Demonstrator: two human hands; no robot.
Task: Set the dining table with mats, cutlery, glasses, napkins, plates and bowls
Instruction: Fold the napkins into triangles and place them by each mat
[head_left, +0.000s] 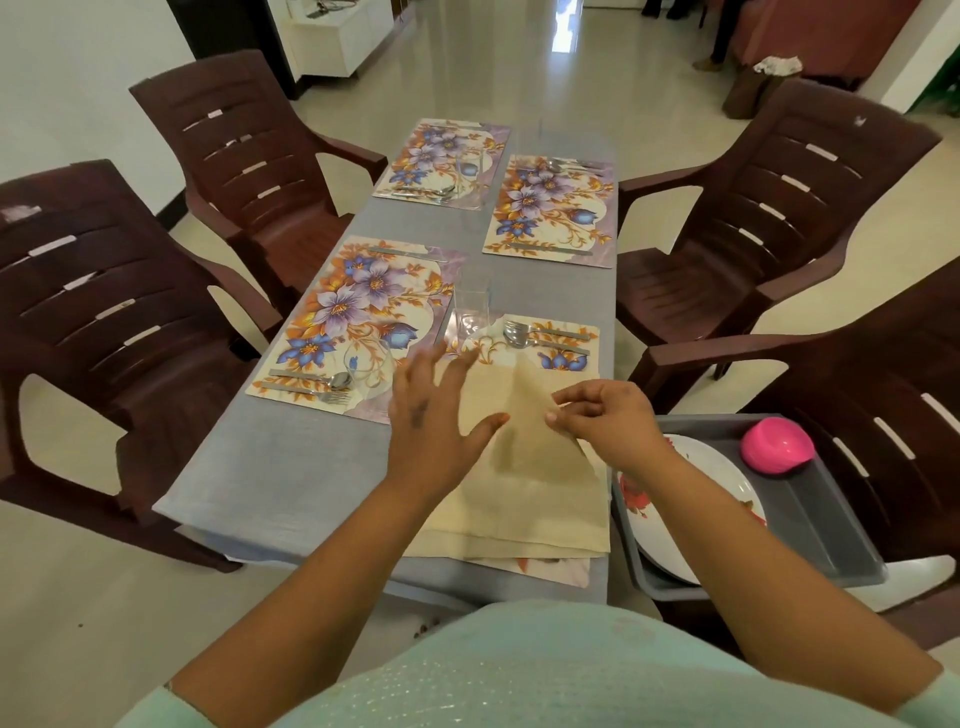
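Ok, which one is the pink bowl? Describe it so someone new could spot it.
Start at the grey-clothed dining table and look off its near right corner to the grey tray. The pink bowl lies upside down at the tray's far end, beside the white floral plate. It is the only bright pink, dome-shaped thing in view.

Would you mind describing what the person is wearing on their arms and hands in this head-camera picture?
Both forearms are bare down to the left hand and right hand. Short pale mint-green sleeves with a faint sparkly weave show only at the bottom corners, matching the mint-green top. No rings, watch or gloves show. A small dark mark sits on the back of the left hand.
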